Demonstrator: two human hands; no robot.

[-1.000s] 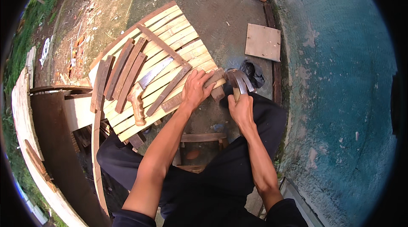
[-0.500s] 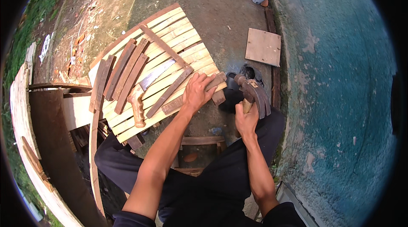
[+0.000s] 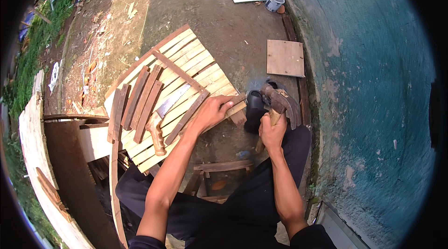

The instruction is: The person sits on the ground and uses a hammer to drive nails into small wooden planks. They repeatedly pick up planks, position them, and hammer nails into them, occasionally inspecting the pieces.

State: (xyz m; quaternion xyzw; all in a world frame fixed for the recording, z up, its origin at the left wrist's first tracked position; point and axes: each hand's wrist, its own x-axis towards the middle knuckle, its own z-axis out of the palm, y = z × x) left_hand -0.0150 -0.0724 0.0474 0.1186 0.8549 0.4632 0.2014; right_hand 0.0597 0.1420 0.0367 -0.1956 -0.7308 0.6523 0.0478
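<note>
Near the right corner of a slatted wooden tabletop (image 3: 205, 65), my left hand (image 3: 211, 113) is closed around a short dark wooden strip (image 3: 238, 100). The strip's end sticks out past my thumb, and its other part is hidden by the hand. My right hand (image 3: 272, 130) grips the wooden handle of a claw hammer (image 3: 285, 105), raised over my right knee. Left of my left hand lie a handsaw (image 3: 157, 132) with a wooden handle and two dark strips joined at a corner (image 3: 179, 68). Beneath the tabletop's right corner a wooden leg end (image 3: 238, 117) shows.
Several dark wooden strips (image 3: 148, 95) lie on the tabletop's left part. A square board (image 3: 285, 58) and a paint can (image 3: 274, 2) are on the ground by the blue wall (image 3: 364, 86). A low wooden stool frame (image 3: 224, 166) is between my legs; planks (image 3: 39, 141) stand at left.
The view has tipped upward, so the tabletop sits lower in the picture. My left hand has turned and closed more around the strip. My right hand still holds the hammer, its head tilted slightly differently.
</note>
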